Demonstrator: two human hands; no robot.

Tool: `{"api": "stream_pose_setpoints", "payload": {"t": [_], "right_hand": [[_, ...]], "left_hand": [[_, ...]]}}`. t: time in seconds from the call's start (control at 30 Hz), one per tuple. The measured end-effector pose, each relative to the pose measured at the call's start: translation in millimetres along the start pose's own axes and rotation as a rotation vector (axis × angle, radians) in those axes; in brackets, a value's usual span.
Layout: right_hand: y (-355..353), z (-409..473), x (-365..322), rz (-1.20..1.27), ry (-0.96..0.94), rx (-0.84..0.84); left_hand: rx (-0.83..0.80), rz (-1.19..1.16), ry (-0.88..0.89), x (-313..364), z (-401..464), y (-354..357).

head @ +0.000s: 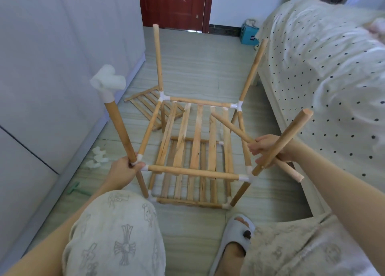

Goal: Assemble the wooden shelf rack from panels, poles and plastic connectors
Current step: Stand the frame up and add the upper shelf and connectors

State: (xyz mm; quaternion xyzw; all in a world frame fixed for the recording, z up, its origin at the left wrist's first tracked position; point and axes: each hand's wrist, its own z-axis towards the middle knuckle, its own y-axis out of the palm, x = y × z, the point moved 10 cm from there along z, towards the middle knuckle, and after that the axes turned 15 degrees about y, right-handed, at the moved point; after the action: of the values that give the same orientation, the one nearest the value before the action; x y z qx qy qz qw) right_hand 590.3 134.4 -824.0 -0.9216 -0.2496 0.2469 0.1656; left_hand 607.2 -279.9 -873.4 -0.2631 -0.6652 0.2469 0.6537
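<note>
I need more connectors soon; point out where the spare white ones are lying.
In the head view the spare white connectors lie on the floor at left, beside the wardrobe, just left of the left hand gripping the rack's near-left corner.

Counted on the bedroom floor: 1 part-built rack [195, 142] w/ 2 slatted panels fitted; 1 spare panel [145, 102] lying behind; 4 upright poles on top, 1 capped w/ a connector [108, 80]; 2 loose poles [231, 127] in hand; approx. 3 spare connectors [97, 158].
</note>
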Motion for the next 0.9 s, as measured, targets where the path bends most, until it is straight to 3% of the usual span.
{"api": "stream_pose_setpoints", "payload": {"t": [0.23,0.4,0.63,0.9], "right_hand": [[11.7,19.0,16.8,0.131,0.084,-0.089],[11.4,40.8,2.3,0.129,0.008,-0.097],[-12.5,57.8,-29.6,0.373,-0.192,-0.137],[-39.1,59.9,-15.9,0.471,-0.123,0.016]], "left_hand": [[-0.095,-0.015,0.047,6.8,2.6,6.7],[-0.071,0.044,0.043,4.8,13.9,8.2],[0.02,-0.021,-0.046,3.5,48.9,11.6],[0.051,-0.089,-0.064,8.3,87.3,18.0]]}}
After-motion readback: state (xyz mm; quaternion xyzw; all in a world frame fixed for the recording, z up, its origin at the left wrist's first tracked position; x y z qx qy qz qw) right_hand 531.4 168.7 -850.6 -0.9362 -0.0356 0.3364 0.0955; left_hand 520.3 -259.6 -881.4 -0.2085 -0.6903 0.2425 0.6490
